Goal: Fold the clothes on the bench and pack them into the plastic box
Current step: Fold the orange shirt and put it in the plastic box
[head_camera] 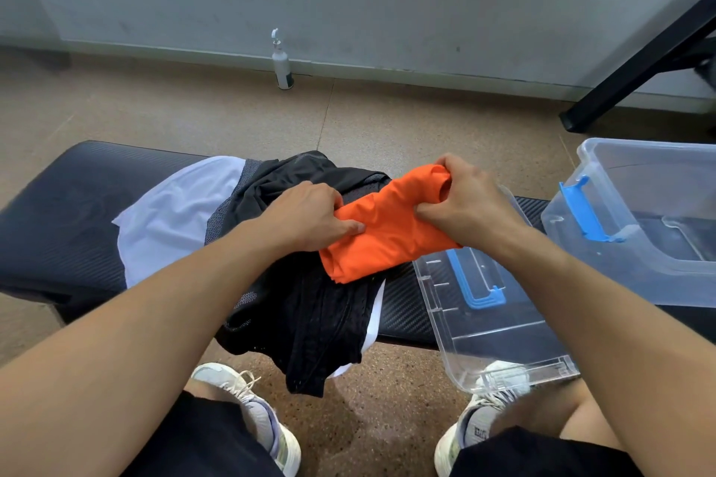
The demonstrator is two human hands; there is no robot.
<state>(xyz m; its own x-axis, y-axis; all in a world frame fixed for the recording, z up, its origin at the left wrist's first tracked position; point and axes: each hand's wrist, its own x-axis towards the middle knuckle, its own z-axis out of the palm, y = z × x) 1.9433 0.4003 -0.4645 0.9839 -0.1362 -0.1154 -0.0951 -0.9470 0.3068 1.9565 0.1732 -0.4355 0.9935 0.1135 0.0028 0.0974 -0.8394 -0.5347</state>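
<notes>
- The landmark here is the black padded bench; everything below is placed against it.
- A bright orange garment of smooth, thin fabric, already folded into a narrow bundle, lies on the bench's middle-right stretch, on top of a crumpled black mesh garment that spills over the bench's near edge.
- A white garment lies spread on the bench, to the left of the black one and partly under it.
- The left hand presses down on the orange bundle's near-left part, fingers laid fairly straight (thumb tucked out of sight).
- The right hand has its fingers curled round the bundle's far end, gripping the bunched fabric there.
- The clear plastic box with a blue latch sits at the bench's right end, open and, as far as its see-through walls show, with no clothes in it.
- Its clear lid with a blue handle rests on the bench just left of the box, hanging over the near edge.
- Step in hand, as I judge it: finishing the fold of the orange piece, the first to be packed.
- The next move calls for keeping the bundle squeezed so the slippery cloth does not spring open, then lifting it rightward along the bench, over the lid, and into the box.
- The black and white garments are not yet folded.
</notes>
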